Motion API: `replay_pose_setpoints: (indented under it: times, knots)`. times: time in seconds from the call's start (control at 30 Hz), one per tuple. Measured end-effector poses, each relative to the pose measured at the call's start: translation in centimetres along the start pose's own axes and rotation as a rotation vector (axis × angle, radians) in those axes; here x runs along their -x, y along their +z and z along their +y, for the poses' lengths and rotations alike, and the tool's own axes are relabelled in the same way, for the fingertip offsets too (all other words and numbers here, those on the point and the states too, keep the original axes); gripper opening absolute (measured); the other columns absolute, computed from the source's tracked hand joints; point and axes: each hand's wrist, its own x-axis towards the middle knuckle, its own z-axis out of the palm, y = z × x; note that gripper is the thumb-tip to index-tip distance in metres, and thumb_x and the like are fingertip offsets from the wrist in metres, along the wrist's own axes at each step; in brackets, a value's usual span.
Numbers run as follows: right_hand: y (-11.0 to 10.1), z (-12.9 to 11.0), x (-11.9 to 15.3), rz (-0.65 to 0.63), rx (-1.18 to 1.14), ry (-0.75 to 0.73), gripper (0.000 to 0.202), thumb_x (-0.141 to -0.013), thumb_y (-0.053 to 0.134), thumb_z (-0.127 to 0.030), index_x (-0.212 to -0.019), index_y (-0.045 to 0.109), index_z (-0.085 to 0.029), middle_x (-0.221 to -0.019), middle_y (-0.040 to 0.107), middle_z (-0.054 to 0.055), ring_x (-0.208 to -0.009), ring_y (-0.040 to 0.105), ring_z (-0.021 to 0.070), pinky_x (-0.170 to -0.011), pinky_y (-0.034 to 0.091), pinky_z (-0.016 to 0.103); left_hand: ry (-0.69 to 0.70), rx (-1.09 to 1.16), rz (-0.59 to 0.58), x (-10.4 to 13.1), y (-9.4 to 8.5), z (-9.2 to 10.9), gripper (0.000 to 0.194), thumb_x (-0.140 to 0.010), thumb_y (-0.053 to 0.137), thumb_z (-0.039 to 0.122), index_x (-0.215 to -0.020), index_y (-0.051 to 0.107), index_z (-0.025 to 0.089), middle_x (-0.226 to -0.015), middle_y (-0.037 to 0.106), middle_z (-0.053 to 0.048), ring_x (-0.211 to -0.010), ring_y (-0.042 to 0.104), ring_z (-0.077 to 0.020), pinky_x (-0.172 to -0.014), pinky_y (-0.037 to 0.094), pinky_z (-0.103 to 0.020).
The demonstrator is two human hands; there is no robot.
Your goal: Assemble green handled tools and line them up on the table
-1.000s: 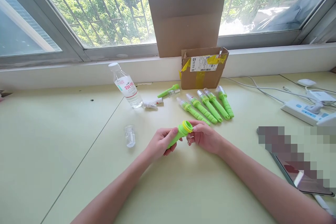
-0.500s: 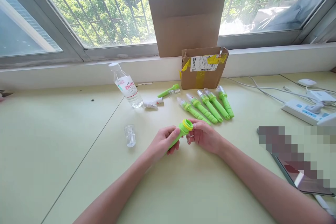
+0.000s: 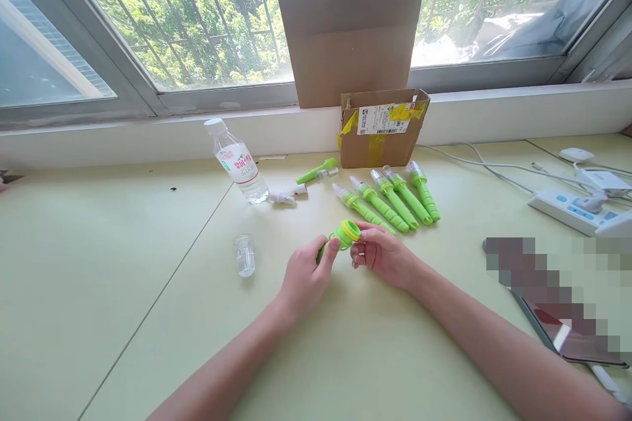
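A hollow green plastic handle (image 3: 337, 238) with a yellow ring (image 3: 351, 231) around its open end is held above the table, tilted up to the right. My left hand (image 3: 309, 276) is closed around its lower part, the thumb lying along the side. At the ringed end, the thumb and forefinger of my right hand (image 3: 382, 253) pinch the yellow ring's edge; its other fingers curl below. A clear ribbed plastic cap (image 3: 245, 255) stands to the left of my hands. Just beyond them lie several green sticks (image 3: 395, 200) with clear caps.
A water bottle (image 3: 239, 164) stands at the back left beside a white tube-like piece (image 3: 291, 194). Another green handle (image 3: 316, 172) lies before a cardboard box (image 3: 380, 138). On the right are a power strip (image 3: 567, 207), cables and a phone (image 3: 548, 325).
My left hand has shifted its grip and turned, its back now facing up. The handle has tipped and moved slightly left, while my right hand stays at the ring.
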Motion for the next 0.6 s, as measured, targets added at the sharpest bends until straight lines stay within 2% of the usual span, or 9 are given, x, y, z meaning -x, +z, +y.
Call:
replay_pose_setpoints:
  times: [0.3, 0.6]
  knots:
    - [-0.1, 0.0, 0.1, -0.011, 0.020, 0.008, 0.020, -0.077, 0.061, -0.020, -0.096, 0.067, -0.017, -0.075, 0.061, 0.003, -0.061, 0.057, 0.0126, -0.059, 0.053, 0.029, -0.028, 0.166, -0.178, 0.0, -0.4, 0.0, 0.054, -0.093, 0.025, 0.057, -0.057, 0.037, 0.018, -0.050, 0.036, 0.003, -0.048, 0.033, -0.0097, -0.048, 0.026, -0.025]
    - [-0.2, -0.1, 0.3, -0.114, 0.049, 0.027, 0.023, -0.079, 0.059, -0.020, -0.101, 0.066, -0.018, -0.074, 0.061, 0.002, -0.063, 0.058, 0.0137, -0.061, 0.052, 0.031, -0.050, 0.236, -0.328, -0.1, -1.5, 0.5, 0.057, -0.092, 0.023, 0.059, -0.054, 0.037, 0.018, -0.045, 0.034, 0.003, -0.043, 0.030, -0.0089, -0.045, 0.025, -0.025]
